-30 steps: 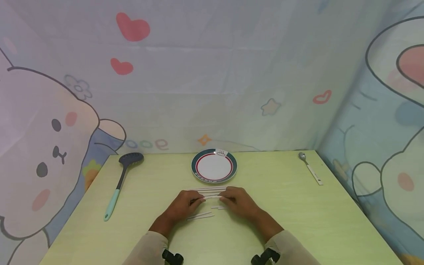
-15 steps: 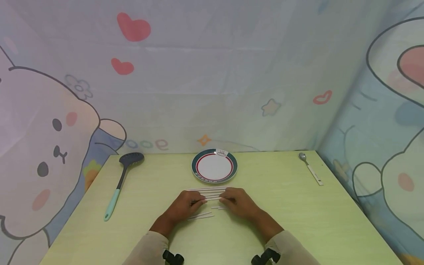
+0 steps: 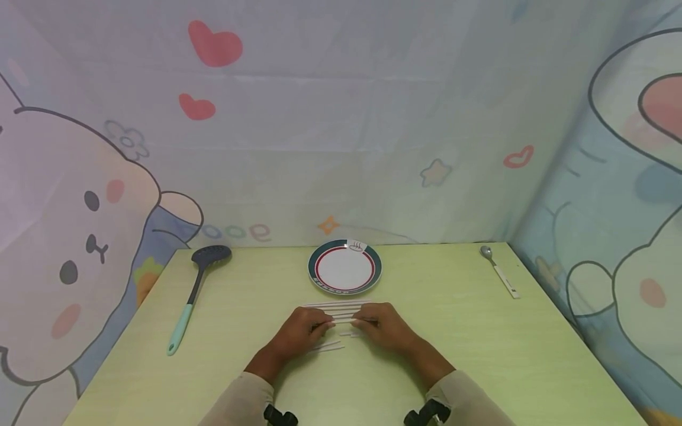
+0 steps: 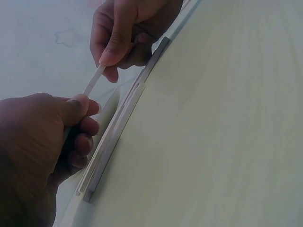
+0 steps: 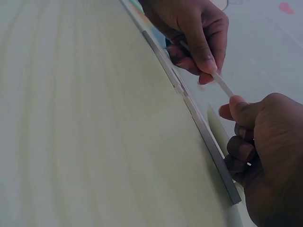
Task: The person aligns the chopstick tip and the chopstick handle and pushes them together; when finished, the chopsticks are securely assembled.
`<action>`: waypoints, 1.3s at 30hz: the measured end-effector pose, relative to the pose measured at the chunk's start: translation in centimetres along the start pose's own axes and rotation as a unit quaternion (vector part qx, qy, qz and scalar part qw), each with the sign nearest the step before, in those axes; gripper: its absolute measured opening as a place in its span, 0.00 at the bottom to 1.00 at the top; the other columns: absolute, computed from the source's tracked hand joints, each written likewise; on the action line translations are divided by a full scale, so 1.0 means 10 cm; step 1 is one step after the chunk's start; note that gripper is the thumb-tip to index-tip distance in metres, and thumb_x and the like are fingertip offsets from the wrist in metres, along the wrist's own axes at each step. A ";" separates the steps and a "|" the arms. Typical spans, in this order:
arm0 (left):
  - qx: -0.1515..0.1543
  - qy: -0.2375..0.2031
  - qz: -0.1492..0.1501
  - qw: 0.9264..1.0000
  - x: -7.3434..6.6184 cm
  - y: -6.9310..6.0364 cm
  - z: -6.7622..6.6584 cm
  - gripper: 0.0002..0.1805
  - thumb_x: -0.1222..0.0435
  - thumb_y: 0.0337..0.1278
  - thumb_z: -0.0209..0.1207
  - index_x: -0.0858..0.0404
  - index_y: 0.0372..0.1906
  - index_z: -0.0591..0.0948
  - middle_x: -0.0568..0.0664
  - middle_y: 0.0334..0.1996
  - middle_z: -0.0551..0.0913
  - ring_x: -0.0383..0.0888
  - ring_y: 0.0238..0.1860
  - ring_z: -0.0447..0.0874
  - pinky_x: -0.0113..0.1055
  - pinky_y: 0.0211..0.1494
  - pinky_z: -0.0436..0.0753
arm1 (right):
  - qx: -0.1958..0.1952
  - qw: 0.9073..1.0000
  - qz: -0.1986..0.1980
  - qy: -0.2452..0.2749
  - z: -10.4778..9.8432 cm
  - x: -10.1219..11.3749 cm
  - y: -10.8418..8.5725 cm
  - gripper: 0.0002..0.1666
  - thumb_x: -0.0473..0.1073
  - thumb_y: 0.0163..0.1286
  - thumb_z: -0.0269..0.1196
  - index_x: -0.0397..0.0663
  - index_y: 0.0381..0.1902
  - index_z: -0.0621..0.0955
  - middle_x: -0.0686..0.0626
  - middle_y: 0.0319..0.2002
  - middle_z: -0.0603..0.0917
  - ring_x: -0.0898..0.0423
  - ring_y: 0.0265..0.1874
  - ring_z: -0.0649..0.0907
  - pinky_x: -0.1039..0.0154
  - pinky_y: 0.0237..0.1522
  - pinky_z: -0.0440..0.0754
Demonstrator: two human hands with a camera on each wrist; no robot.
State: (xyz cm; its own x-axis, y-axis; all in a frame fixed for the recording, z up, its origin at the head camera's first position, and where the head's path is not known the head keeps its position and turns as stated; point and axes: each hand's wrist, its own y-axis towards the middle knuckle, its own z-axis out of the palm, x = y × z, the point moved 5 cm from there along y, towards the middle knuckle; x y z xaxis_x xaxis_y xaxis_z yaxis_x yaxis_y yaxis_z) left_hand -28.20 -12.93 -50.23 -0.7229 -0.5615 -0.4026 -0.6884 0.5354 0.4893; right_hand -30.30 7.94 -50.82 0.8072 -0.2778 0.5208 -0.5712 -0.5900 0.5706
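My left hand [image 3: 298,333] and right hand [image 3: 390,326] together pinch a thin white stick [image 4: 94,81], one near each end of its visible middle stretch. Thumbs and index fingers grip it, and the other fingers curl under. The stick is raised a little off the table in both wrist views. Just beyond the hands, several long white sticks [image 3: 337,305] lie side by side. Nearer the body lie shorter white sticks [image 3: 327,349], partly hidden by the left hand, and other short ones [image 3: 348,335] beside the right fingers.
A white plate with a dark green rim [image 3: 314,260] stands at the back middle. On the left lies a slotted ladle [image 3: 193,290] with a mint handle. A small spoon [image 3: 499,272] lies at the far right. Printed cloth [image 3: 341,118] surrounds the table.
Both hands have come slightly toward the body, the left also a little to the right. They keep their pinch on the stick, and the things on the table have stayed put.
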 end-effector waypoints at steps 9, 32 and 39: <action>-0.035 0.004 0.009 0.999 -0.06 0.04 0.05 0.05 0.72 0.69 0.69 0.66 0.43 0.94 0.53 0.36 0.95 0.47 0.39 0.95 0.42 0.46 0.91 | -0.023 0.999 0.022 0.025 -0.01 -0.01 0.03 0.04 0.32 0.72 0.73 0.41 0.34 0.91 0.48 0.31 0.90 0.59 0.31 0.84 0.64 0.39 0.84; -0.007 -0.015 -0.073 0.997 0.17 -0.07 0.01 0.08 0.66 0.71 0.70 0.62 0.50 0.93 0.51 0.44 0.96 0.49 0.48 0.95 0.46 0.55 0.91 | -0.004 0.994 0.106 -0.032 -0.23 -0.18 -0.10 0.05 0.37 0.73 0.73 0.44 0.44 0.93 0.49 0.36 0.93 0.64 0.34 0.82 0.62 0.41 0.84; -0.021 -0.030 -0.099 0.994 0.29 -0.16 -0.05 0.06 0.65 0.70 0.71 0.60 0.46 0.94 0.49 0.42 0.96 0.47 0.46 0.95 0.43 0.54 0.91 | -0.009 0.989 0.148 -0.030 -0.24 -0.28 -0.15 0.04 0.38 0.71 0.75 0.49 0.40 0.89 0.55 0.33 0.90 0.65 0.35 0.82 0.63 0.43 0.83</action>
State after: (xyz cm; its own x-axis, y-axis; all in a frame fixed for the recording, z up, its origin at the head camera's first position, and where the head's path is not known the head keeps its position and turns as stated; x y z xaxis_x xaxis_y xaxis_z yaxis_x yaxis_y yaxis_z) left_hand -29.15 -15.77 -51.77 -0.5771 -0.6140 -0.5385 -0.8150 0.3905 0.4281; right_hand -32.07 11.39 -51.60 0.6122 -0.4809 0.6277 -0.7852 -0.4633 0.4109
